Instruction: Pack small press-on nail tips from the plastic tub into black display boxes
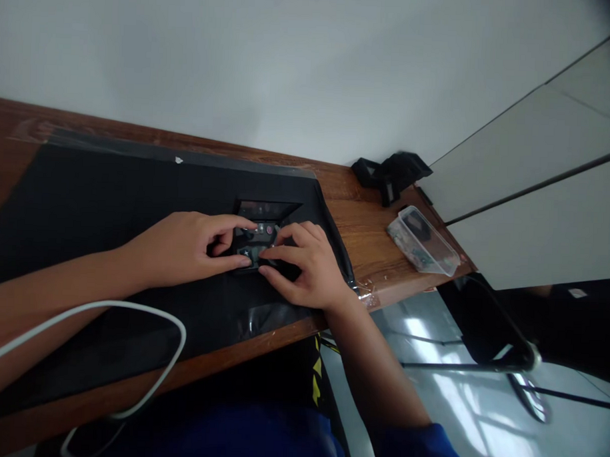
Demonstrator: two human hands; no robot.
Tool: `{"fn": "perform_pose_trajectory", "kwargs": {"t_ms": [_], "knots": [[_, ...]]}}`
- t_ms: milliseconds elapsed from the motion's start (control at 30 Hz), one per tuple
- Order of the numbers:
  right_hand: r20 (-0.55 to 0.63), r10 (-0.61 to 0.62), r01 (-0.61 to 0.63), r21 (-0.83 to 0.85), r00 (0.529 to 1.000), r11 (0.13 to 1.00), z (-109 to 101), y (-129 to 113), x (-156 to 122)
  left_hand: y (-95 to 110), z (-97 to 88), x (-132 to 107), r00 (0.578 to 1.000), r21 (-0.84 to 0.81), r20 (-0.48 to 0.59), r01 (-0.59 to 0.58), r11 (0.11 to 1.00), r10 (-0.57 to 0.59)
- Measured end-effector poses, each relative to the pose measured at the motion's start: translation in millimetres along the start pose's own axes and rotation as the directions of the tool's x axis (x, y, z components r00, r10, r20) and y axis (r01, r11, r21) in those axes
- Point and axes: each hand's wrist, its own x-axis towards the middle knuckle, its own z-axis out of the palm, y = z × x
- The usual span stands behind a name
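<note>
A small dark box (268, 210) with a raised lid flap at its back lies on a black mat. Inside it are dark, shiny pieces, one with a round pink mark (269, 230) and another with a white mark; their kind is too small to make out. My left hand (191, 248) has its index finger at the box's upper left and its thumb at the lower left, pinching across it. From the right, my right hand (306, 262) curls over the box, fingertips pressed onto its contents and thumb near the front edge. What lies under the fingertips is hidden.
The black mat (111, 188) is taped to a wooden table (360, 220) against a white wall. At right stand a black stand-like object (393, 173) and a clear plastic container (427, 243) with items in it. A white cable (147, 307) loops across my left forearm.
</note>
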Motion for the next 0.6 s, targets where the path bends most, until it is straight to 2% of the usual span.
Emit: {"fn": "perform_pose_trajectory", "kwargs": {"t_ms": [267,600], "knots": [[-0.001,0.005,-0.005,0.010,1.000,1.000,-0.7,0.4,-1.0,-2.9,-1.1,0.8,1.000,-0.008,-0.031,-0.007,1.000,0.007],[-0.071,-0.011,0.014,0.035,0.997,0.999,-1.1,0.6,-0.6,-2.7,-3.1,0.7,1.000,-0.020,-0.013,0.022,1.000,-0.023]]}}
